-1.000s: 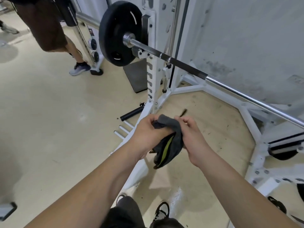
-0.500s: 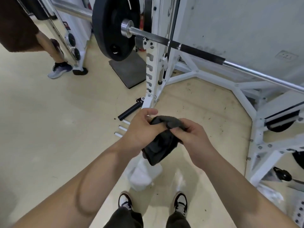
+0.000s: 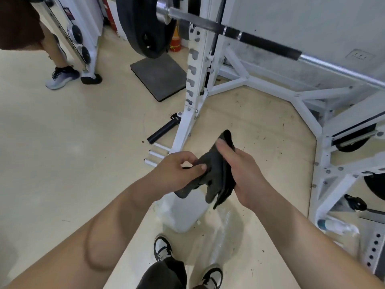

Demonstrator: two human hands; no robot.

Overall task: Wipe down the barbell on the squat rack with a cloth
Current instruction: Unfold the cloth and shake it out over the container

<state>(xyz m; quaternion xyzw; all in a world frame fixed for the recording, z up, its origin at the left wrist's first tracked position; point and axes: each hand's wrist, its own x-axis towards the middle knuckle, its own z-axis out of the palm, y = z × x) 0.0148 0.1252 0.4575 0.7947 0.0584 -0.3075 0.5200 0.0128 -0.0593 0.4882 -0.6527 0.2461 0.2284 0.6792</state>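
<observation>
We have regathered the cloth (image 3: 216,170): left hand (image 3: 177,174) and right hand (image 3: 241,174) both clamp it, right grip now higher. The barbell (image 3: 270,45) sits well above, unwiped; wiping can start.

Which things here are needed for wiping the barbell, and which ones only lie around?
Needed for the job:
- dark cloth, held by left hand and right hand
- barbell, resting on the white squat rack

Only lying around:
- black mat on the floor
- black tube beside the rack's foot
- bottle at the right
- orange cone behind the plate
</observation>
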